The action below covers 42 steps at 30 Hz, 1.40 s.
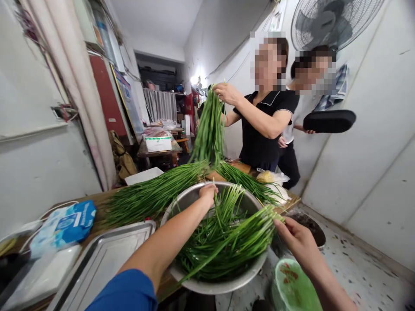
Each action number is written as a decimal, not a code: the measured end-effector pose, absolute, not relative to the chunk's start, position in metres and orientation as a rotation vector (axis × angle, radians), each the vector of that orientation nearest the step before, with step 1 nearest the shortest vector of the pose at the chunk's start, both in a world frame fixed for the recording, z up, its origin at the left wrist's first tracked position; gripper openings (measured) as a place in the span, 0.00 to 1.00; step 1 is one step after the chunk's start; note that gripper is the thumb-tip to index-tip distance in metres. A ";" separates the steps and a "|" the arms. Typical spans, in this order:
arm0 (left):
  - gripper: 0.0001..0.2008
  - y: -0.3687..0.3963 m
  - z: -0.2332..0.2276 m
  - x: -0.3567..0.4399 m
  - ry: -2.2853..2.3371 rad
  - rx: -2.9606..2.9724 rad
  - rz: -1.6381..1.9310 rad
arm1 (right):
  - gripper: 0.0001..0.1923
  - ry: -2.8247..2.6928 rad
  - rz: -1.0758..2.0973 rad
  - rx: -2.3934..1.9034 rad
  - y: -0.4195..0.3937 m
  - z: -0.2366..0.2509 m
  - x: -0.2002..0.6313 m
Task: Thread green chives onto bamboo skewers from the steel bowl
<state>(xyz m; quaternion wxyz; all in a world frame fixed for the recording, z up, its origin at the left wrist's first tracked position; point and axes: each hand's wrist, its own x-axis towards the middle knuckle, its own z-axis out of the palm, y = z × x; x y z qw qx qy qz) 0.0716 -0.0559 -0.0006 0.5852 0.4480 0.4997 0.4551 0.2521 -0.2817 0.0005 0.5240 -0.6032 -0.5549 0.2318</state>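
Observation:
A wide metal basin [223, 287] holds a wet heap of garlic chives [227, 250]. My left hand [208, 193] reaches over the basin near its far rim, its fingers closed; a thin pale stem tip shows just above them, and green blades hang close by. At the basin's right side, my right hand [296, 235] pinches the pale ends of a bunch of garlic chives [256, 224], whose leaves trail left across the heap. More chives [155, 192] lie on the wooden table behind the basin.
Across the table a person in black [262, 125] holds up another bunch of chives [209, 129]; a second person stands behind. A metal tray [113, 255] and blue wipes pack [69, 224] lie left. A green-lined bin [293, 285] stands on the floor at right.

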 end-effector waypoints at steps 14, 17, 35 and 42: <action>0.16 -0.162 0.059 0.071 0.410 1.278 0.637 | 0.19 -1.438 0.363 -1.466 -0.274 0.023 0.238; 0.17 -0.167 0.058 0.076 0.459 1.307 0.675 | 0.18 -1.425 0.387 -1.443 -0.275 0.023 0.238; 0.18 -0.169 0.053 0.087 0.514 1.190 0.668 | 0.18 -1.430 0.368 -1.480 -0.276 0.016 0.246; 0.18 -0.174 0.055 0.087 0.508 1.209 0.699 | 0.18 -1.423 0.367 -1.481 -0.279 0.018 0.243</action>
